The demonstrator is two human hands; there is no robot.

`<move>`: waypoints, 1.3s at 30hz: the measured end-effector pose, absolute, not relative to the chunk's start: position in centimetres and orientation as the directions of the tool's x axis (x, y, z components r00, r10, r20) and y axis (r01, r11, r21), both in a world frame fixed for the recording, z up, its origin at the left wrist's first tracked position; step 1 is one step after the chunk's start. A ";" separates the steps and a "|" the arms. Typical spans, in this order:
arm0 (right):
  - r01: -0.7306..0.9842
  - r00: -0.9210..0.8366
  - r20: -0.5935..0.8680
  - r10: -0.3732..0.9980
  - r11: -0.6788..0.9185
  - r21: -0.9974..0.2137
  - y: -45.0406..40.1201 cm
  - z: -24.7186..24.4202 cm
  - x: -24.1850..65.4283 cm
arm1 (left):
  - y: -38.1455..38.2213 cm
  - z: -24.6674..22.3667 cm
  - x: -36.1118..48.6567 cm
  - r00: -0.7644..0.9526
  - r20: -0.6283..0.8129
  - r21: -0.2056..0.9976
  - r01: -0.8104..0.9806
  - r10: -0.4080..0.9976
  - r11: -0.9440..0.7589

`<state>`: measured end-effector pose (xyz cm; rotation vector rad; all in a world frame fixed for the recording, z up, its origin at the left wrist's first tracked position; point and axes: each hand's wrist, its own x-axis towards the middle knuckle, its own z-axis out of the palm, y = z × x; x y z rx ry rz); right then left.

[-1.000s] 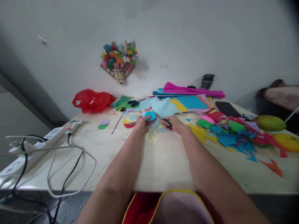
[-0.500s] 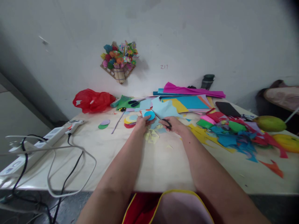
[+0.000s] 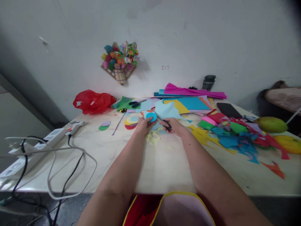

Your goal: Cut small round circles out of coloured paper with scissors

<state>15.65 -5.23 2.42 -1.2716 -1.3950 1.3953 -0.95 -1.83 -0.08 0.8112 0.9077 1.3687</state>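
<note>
My left hand (image 3: 144, 124) pinches a blue paper circle (image 3: 151, 117) together with a light blue sheet of paper (image 3: 167, 110) that spreads out behind it. Scissors (image 3: 167, 125) with black handles are gripped in my right hand (image 3: 174, 126); their blades point up and left at the light blue paper, close to the circle's right edge. Left of my left hand lies a pile of cut paper circles (image 3: 130, 122) in yellow, red and pale blue. Pale yellow scraps (image 3: 153, 137) rest on the table under my hands.
A second pair of scissors (image 3: 135, 104) lies at the back, near a red plastic bag (image 3: 95, 102). Coloured scraps (image 3: 231, 135), a dark phone-like slab (image 3: 228, 110) and yellow-green fruit (image 3: 271, 124) are on the right. A power strip (image 3: 35, 150) with loose cables occupies the left.
The light blue paper has turned slightly in my left hand, and the blue circle sits a little to the right. My right hand with the scissors has barely shifted.
</note>
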 end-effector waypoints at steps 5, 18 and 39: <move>0.140 -0.202 -0.113 0.973 -0.085 -0.986 -4.9 2.0 15.7 | -1.7 -0.3 -0.8 -0.021 -0.062 0.891 -0.452 0.998 0.046; 0.136 -0.193 -0.109 0.975 -0.083 -0.987 -5.1 2.3 15.6 | -1.6 -0.4 -0.9 -0.031 -0.066 0.895 -0.443 0.997 0.046; 0.077 -0.205 -0.095 0.974 -0.081 -0.994 -4.5 1.5 15.7 | -1.7 -0.2 -0.8 -0.034 -0.062 0.905 -0.424 0.997 0.042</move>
